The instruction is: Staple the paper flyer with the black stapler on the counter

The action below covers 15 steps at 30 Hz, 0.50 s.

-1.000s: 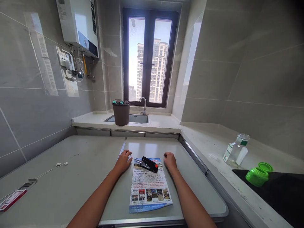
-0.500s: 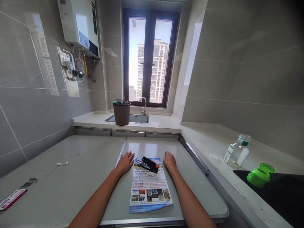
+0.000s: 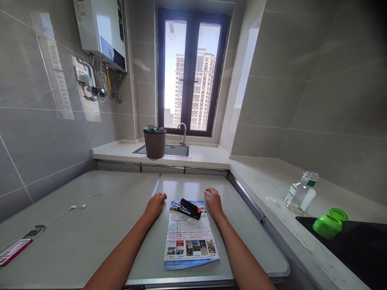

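Observation:
A black stapler (image 3: 188,208) with a red-orange patch at one end and a silver arm at the other lies across the top of a printed leaflet (image 3: 189,233). The leaflet, with photos and a blue lower border, rests flat on the folding table. To its left, my left hand (image 3: 155,205) is empty, its fingers loosely bent and partly hidden from above. On the other side, my right hand (image 3: 214,202) stays just beside the leaflet's top right corner, fingers slightly curled and apart, holding nothing. Neither hand touches the stapler.
A small red-and-white item (image 3: 18,249) with a white cord lies on the table's left half. A brown bin (image 3: 155,144) stands by the sink (image 3: 178,150). On the right counter are a glass jar (image 3: 300,195) and an open green container (image 3: 327,226).
My left hand has drawn its spread fingers in and shifted slightly left. My right hand has moved a little up and left, its fingers loosening. The stapler and leaflet stay put.

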Each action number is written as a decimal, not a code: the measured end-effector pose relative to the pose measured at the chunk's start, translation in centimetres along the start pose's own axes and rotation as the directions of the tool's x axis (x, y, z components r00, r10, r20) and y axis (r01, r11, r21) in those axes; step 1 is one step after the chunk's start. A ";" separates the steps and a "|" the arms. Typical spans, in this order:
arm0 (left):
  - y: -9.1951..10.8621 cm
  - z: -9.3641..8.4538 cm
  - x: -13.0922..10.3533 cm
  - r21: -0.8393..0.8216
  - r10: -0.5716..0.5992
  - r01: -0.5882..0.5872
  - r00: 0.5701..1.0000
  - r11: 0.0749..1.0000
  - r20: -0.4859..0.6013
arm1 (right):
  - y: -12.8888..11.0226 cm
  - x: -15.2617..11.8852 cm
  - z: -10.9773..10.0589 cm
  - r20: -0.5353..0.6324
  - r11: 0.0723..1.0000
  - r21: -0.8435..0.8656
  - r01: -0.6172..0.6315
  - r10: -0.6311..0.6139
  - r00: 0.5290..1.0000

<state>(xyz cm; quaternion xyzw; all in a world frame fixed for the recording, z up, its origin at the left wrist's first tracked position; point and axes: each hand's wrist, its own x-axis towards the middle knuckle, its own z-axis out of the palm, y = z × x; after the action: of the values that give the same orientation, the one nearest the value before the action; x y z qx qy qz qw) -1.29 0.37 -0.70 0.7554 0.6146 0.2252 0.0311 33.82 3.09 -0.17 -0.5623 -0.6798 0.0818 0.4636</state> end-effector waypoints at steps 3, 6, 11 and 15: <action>0.5 -0.2 -0.2 -0.135 0.010 -0.013 1.000 0.991 -0.026 | -2.3 -0.6 -0.2 0.086 0.953 0.264 0.147 -0.176 0.981; 1.0 0.0 -0.3 -0.287 0.056 -0.068 0.997 0.956 -0.052 | -4.6 -2.0 -0.1 0.284 0.875 0.427 0.228 -0.369 0.885; 2.0 0.3 -0.5 -0.449 0.152 -0.179 0.984 0.876 -0.097 | -6.8 -3.8 0.4 0.477 0.881 0.405 0.244 -0.431 0.766; 2.5 -0.1 -0.7 -0.444 0.244 -0.255 0.966 0.859 -0.081 | -6.8 -3.8 0.8 0.472 0.904 0.356 0.237 -0.393 0.789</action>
<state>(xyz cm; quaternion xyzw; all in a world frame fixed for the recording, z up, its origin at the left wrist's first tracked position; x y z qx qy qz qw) 0.87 -0.89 0.02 0.7980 0.4428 0.3721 0.1693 28.36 -2.16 1.62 -0.3238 -0.8478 0.2497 0.3377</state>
